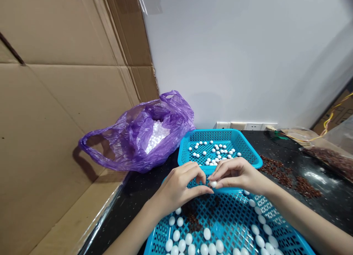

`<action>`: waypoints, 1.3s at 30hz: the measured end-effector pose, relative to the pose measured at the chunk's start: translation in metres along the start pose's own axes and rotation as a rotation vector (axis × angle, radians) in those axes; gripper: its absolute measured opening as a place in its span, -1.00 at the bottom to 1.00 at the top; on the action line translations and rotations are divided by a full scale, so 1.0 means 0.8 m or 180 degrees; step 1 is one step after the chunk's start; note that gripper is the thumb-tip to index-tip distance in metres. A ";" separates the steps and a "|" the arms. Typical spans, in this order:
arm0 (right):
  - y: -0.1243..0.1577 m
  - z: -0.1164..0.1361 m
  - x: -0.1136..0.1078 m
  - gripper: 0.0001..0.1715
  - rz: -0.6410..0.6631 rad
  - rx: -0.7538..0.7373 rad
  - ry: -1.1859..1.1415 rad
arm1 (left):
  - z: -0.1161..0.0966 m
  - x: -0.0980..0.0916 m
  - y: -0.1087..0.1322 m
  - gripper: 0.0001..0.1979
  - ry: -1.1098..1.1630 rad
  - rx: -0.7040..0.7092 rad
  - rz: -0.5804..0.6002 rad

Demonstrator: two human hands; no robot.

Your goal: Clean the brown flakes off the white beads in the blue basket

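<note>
The right hand (238, 174) holds a white bead (213, 184) in a tight fingertip grip above the near blue mesh tray (299, 240). The left hand's (178, 187) grip is half curled, just beside the bead or touching it; I cannot tell which. Fumbled, the smooth bead could slip from the fingers and roll across the black tabletop (132, 196). No writing is legible.
</note>
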State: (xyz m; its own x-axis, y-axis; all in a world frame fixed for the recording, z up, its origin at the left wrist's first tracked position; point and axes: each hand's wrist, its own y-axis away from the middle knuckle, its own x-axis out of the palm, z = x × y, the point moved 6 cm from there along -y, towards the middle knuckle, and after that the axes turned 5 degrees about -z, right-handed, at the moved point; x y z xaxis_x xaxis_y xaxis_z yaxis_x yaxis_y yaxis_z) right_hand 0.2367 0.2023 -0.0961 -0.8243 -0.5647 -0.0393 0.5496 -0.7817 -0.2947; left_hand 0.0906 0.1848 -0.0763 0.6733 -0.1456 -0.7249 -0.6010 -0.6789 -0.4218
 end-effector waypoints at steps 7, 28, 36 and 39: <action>0.002 0.001 0.004 -0.82 0.0084 0.0015 0.0126 | -0.002 0.000 0.000 -0.73 -0.0094 -0.0048 0.0041; 0.001 0.010 0.008 -0.82 0.0177 -0.0191 0.0498 | 0.000 0.000 -0.001 -0.69 -0.0128 -0.0034 -0.0031; 0.001 0.005 0.007 -0.83 0.0184 -0.0052 0.0340 | 0.010 0.004 0.002 -0.64 0.0131 -0.0511 0.0068; -0.002 0.002 0.004 -0.83 0.0049 0.0026 -0.0024 | 0.010 0.002 0.003 -0.70 0.0205 -0.0486 0.0038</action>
State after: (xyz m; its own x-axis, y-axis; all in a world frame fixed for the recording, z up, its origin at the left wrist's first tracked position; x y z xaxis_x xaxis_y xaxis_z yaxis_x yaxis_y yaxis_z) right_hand 0.2336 0.2010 -0.0940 -0.8148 -0.5786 -0.0365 0.5632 -0.7752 -0.2862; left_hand 0.0871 0.1887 -0.0831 0.6957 -0.1968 -0.6908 -0.5399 -0.7777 -0.3221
